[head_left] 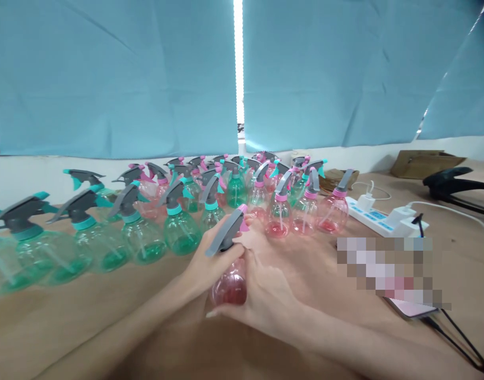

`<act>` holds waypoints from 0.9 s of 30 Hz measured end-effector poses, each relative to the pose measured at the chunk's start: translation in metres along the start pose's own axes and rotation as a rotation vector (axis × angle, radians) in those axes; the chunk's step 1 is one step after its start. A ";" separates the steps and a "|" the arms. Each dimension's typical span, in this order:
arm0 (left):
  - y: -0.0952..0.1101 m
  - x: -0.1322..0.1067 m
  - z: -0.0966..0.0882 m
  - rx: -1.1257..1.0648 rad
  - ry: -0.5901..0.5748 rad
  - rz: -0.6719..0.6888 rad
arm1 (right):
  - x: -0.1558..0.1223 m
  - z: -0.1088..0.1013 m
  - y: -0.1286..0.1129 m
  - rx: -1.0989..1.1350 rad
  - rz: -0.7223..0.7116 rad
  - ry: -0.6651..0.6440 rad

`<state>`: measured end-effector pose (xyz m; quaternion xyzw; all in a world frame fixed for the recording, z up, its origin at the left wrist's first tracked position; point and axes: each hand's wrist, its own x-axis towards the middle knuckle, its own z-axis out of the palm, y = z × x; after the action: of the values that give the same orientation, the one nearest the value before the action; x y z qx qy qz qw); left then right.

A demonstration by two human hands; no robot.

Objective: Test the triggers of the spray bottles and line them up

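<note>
Both my hands are on a pink spray bottle (230,285) with a grey and pink trigger head, in the lower middle of the head view. My left hand (214,256) grips it at the neck, just below the spray head. Around the round, clear pink body wraps my right hand (265,279), thumb low at the front. The far fingers of both hands are partly hidden. Green spray bottles (182,232) with turquoise collars stand in a row to the left. Beyond my right hand are several more pink spray bottles (279,216).
More bottles in both colours crowd the back of the brown tabletop (329,327). A white power strip (370,217) with plugged-in chargers lies at right. Nearer is a phone (411,306) with a cable, partly pixelated. A black object (451,184) and a brown pouch (424,162) sit behind.
</note>
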<state>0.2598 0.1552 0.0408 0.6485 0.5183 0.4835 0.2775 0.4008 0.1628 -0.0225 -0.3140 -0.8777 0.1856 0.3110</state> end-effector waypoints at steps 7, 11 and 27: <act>0.002 0.000 -0.011 -0.075 -0.052 -0.015 | 0.002 -0.007 0.030 0.112 -0.155 -0.081; 0.006 -0.001 -0.014 -0.040 -0.049 -0.043 | 0.005 -0.009 0.068 -0.025 -0.250 0.033; 0.011 0.001 -0.015 -0.027 -0.070 0.001 | 0.003 -0.010 0.094 -0.196 0.003 -0.388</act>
<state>0.2503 0.1505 0.0567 0.6614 0.5015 0.4676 0.3040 0.4468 0.2349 -0.0630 -0.3023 -0.9345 0.1566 0.1039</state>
